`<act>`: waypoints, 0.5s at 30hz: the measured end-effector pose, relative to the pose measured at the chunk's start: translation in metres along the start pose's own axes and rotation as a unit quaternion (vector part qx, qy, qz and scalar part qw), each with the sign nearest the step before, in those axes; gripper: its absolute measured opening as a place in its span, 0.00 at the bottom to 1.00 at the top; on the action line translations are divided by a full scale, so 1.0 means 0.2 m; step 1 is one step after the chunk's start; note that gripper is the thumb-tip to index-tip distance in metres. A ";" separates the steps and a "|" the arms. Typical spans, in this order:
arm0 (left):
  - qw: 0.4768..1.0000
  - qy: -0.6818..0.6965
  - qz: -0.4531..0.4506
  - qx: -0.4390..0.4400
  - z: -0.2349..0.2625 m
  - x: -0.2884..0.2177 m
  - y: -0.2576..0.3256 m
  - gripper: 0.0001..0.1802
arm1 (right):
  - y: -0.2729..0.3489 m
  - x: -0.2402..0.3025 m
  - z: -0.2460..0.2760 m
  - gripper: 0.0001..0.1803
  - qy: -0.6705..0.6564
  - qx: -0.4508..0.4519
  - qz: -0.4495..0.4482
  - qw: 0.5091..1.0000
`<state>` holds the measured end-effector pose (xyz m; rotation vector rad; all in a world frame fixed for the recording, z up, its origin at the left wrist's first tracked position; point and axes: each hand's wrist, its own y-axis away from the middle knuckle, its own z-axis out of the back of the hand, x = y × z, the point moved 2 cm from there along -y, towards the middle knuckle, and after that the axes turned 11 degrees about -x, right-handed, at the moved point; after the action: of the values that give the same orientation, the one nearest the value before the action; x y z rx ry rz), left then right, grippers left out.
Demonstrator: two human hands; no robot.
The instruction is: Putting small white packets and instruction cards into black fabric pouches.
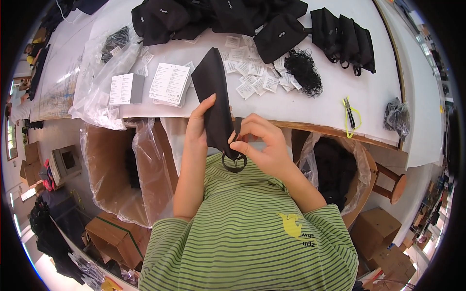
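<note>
A flat black fabric pouch (212, 92) stands tilted in front of my chest, over the table's near edge. My left hand (198, 123) is closed round its left side, thumb pressed on the face of it. At the lower right corner my right hand (266, 145) pinches the pouch's edge beside a narrow dark strip. A black strap loop (234, 169) hangs from that bottom end, just under my right fingertips. My right fingers partly hide the corner they grip.
Black pouches (281, 35) pile along the back, with more (342, 41) lined up right. White tags (250, 72), printed card stacks (170, 82), black cords (305, 72) and yellow-corded snips (349, 114) lie on the white table (320, 109). Plastic-lined cartons (111, 169) stand below its edge.
</note>
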<state>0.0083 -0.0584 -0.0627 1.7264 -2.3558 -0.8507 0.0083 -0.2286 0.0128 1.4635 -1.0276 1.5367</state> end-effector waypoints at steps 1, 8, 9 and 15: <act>1.000 0.001 0.000 0.000 0.00 0.00 0.00 0.10 | 0.00 0.00 0.01 0.07 0.000 0.001 -0.001 1.000; 1.000 0.017 0.004 0.009 0.02 -0.01 -0.03 0.10 | 0.01 0.00 0.00 0.06 -0.004 0.020 0.002 1.000; 0.999 0.039 0.017 0.029 0.02 -0.01 -0.03 0.10 | 0.01 0.00 0.00 0.06 -0.011 0.024 -0.002 1.000; 0.999 0.029 -0.029 -0.005 0.07 -0.05 -0.05 0.11 | -0.02 -0.01 -0.01 0.08 0.035 -0.076 0.055 0.995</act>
<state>0.0146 -0.0457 -0.0757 1.7972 -2.2715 -0.8082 0.0122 -0.2259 0.0109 1.2582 -1.1742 1.5392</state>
